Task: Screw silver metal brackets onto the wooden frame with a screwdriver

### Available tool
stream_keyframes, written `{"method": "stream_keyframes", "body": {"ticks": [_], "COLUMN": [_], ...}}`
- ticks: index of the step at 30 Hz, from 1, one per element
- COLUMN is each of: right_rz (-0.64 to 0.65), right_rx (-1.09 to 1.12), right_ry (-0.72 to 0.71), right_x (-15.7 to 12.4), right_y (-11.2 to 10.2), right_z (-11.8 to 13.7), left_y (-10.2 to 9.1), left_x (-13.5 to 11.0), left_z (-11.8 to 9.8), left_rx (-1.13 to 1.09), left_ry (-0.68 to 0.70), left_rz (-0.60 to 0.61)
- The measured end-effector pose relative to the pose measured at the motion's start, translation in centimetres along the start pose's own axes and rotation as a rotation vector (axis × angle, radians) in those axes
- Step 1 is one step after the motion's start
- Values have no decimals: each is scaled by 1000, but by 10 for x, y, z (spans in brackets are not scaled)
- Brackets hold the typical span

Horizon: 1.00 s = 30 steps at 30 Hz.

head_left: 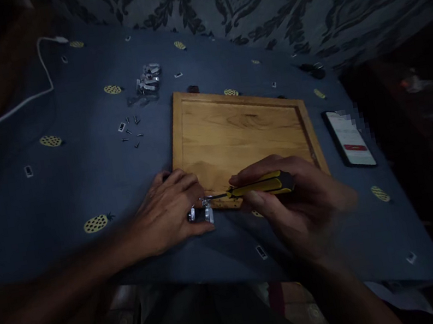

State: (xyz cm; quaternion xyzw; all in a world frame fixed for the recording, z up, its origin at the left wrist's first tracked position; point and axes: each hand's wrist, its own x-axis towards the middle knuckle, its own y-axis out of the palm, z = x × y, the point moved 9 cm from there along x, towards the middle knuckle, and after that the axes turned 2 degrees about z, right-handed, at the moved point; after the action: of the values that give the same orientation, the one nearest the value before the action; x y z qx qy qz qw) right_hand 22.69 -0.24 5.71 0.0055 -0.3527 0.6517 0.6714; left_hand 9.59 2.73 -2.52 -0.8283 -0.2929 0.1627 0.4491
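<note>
A wooden board [236,131] with a raised rim lies on a blue patterned cloth [80,190]. At its near left corner my left hand [167,214] pinches a small shiny metal bracket [202,213] against the board's edge. My right hand [289,199] is wrapped round a yellow-and-black screwdriver [260,185]. The screwdriver lies roughly level, its tip pointing left onto the bracket.
Several loose screws [132,132] lie on the cloth left of the board. Behind them sits a heap of metal brackets [148,79]. A lit phone [349,139] rests right of the board. A white cable [23,100] runs across the far left. A patterned curtain hangs behind.
</note>
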Motion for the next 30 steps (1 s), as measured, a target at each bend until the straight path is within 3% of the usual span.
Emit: {"method": "stream_keyframes", "body": {"ticks": [6,9,20,30], "right_rz": [100,151,27,157], "right_rx": [41,38,-34,107], "right_ry": [47,-14,-28,23], "right_x": [-2,-2,2,3], "right_y": [1,4,5,4], "right_z": [3,7,3,9], "left_y": [-4,-5,0,-1], "left_x": [0,-1,-2,-2], "left_z": [-3,-4,1,0], "left_rx": [2,2,33,3], "left_ry": [-2,0,19,17], "left_rz": [16,11,-52,-53]}}
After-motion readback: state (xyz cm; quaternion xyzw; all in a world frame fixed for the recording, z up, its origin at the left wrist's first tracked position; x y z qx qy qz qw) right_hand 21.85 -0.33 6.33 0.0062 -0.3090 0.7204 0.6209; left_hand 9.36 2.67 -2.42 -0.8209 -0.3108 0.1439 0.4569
